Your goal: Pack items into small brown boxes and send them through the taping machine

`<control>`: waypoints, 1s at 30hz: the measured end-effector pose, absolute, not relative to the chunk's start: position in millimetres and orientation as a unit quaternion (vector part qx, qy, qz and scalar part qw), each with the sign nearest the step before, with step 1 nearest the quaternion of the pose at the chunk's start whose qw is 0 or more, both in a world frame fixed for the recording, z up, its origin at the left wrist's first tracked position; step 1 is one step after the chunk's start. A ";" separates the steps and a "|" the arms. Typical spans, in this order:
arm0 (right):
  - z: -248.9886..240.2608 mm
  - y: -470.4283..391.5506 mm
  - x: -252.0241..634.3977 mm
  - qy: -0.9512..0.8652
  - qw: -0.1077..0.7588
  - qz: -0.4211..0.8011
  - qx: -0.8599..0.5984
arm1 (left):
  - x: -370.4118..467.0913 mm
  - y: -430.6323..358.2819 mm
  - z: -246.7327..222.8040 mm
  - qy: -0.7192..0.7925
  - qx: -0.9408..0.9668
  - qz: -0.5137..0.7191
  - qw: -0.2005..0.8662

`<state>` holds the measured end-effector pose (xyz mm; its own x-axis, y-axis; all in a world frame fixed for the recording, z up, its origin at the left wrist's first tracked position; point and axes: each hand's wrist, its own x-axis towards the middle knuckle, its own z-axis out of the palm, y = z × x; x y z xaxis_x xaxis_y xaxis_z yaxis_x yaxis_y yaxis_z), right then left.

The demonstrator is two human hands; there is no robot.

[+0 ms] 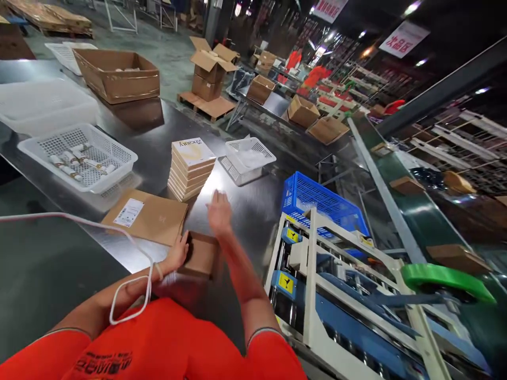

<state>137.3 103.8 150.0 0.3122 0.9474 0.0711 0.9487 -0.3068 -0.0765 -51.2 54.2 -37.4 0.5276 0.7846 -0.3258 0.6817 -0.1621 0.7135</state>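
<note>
A person's left hand [178, 252] rests against the side of a small brown cardboard box [203, 256], nearer the wearer than a stack of flat cream boxes [190, 168]; whether it grips cannot be told. The right hand [219, 212], fingers loosely parted, hovers just beside the stack over a shiny grey metal worktop [174, 124]. Left of the stack lies a white perforated plastic basket [114, 174] of white fittings [85, 160]; well to its right, a blue plastic crate [336, 205].
</note>
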 end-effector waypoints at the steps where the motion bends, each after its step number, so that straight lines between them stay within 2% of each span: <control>1: 163.1 139.3 134.7 -0.636 0.071 -0.046 -0.767 | -50.5 53.4 -36.1 0.481 0.763 0.058 0.428; 3: 184.4 203.4 130.4 -0.697 0.068 -0.086 -0.709 | -50.2 53.2 -33.7 0.485 0.767 0.054 0.417; 6: 198.6 261.1 130.1 -0.729 0.009 -0.076 -0.680 | -49.2 54.2 -32.9 0.495 0.770 0.048 0.399; 9: 193.3 270.3 135.2 -0.734 -0.030 -0.064 -0.675 | -47.4 54.6 -34.2 0.496 0.776 0.056 0.387; 11: 187.0 261.1 139.6 -0.739 -0.023 -0.072 -0.670 | -47.3 55.0 -34.2 0.491 0.780 0.057 0.384; 13: 185.3 244.9 145.7 -0.744 0.008 -0.087 -0.662 | -48.8 56.2 -33.4 0.484 0.783 0.051 0.387; 15: 190.7 219.4 155.8 -0.738 0.078 -0.118 -0.660 | -51.2 58.8 -32.6 0.473 0.787 0.057 0.393; 17: 202.1 179.9 170.7 -0.699 0.160 -0.156 -0.679 | -52.5 62.4 -32.6 0.455 0.789 0.076 0.405; 19: 214.7 126.9 186.5 -0.652 0.201 -0.171 -0.710 | -50.7 66.0 -33.4 0.437 0.789 0.093 0.421; 21: 222.3 68.9 195.1 -0.627 0.182 -0.139 -0.744 | -45.3 68.4 -33.6 0.421 0.790 0.096 0.434; 26: 197.1 -23.2 158.3 -0.590 0.007 0.094 -0.802 | -31.2 66.1 -22.7 0.365 0.811 0.097 0.447; 30: 156.5 -25.0 120.5 -0.531 -0.009 0.188 -0.826 | -31.4 68.3 -12.8 0.294 0.858 0.074 0.415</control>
<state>120.5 -25.0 156.5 0.3653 0.8740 -0.3203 0.8808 -0.4359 -0.1849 -31.4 68.3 -12.8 0.8157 0.5664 -0.1177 0.4438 -0.4820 0.7555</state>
